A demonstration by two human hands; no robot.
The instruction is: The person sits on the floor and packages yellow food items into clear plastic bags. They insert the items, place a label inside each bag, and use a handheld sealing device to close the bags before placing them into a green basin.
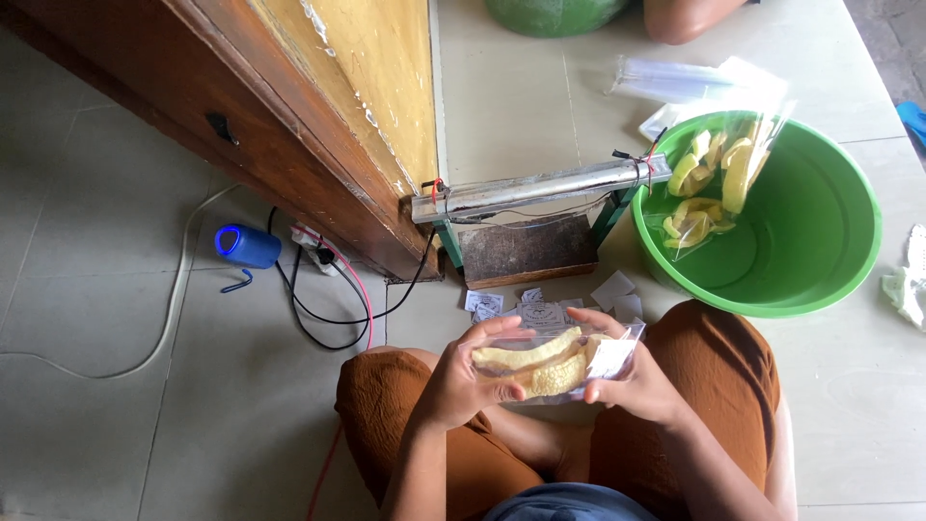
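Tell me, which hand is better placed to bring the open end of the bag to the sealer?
Probably the right hand: it holds the bag at the paper-label end, on the side nearer the sealer bar; the left hand grips the far end.

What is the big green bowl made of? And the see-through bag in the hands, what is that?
The green bowl looks like plastic: smooth, one even colour, with a soft shine on its rim. The bag held by the left hand and right hand seems to be thin clear plastic film: the yellow snacks show through it, and it glints and crinkles.
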